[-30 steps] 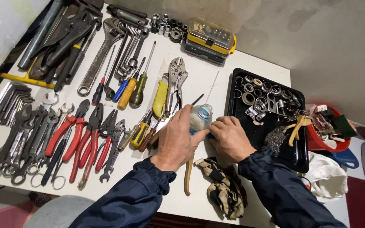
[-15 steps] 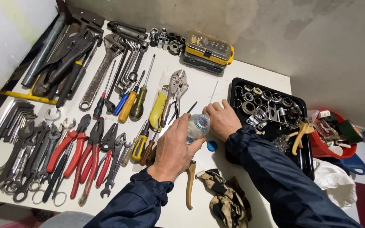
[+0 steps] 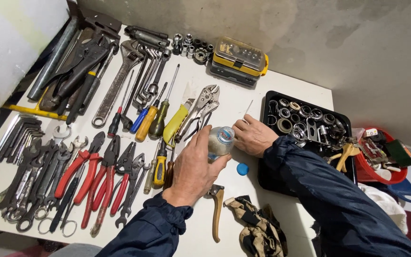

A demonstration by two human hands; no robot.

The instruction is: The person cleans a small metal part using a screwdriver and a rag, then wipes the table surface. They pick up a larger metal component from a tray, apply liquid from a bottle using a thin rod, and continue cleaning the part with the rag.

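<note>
My left hand (image 3: pixel 193 164) is wrapped around a small clear plastic bottle (image 3: pixel 220 141) that stands uncapped on the white table (image 3: pixel 234 100). Its blue cap (image 3: pixel 242 169) lies on the table just right of the bottle. My right hand (image 3: pixel 252 136) rests to the right of the bottle by the black tray's edge. Its fingers are curled on a thin metal rod (image 3: pixel 248 107), whose tip points away from me.
Locking pliers (image 3: pixel 200 112) and screwdrivers (image 3: pixel 146 121) lie left of the bottle, with red-handled pliers (image 3: pixel 91 176) and wrenches (image 3: pixel 29 171) further left. A black tray (image 3: pixel 267 178) holds metal rings. A yellow bit case (image 3: pixel 239 57), a camouflage glove (image 3: pixel 258 228) and a red basket (image 3: pixel 381 157) lie around.
My right hand left the blue cap on the table beside the bottle, moved away from me and closed on the thin rod. My left hand kept the bottle.
</note>
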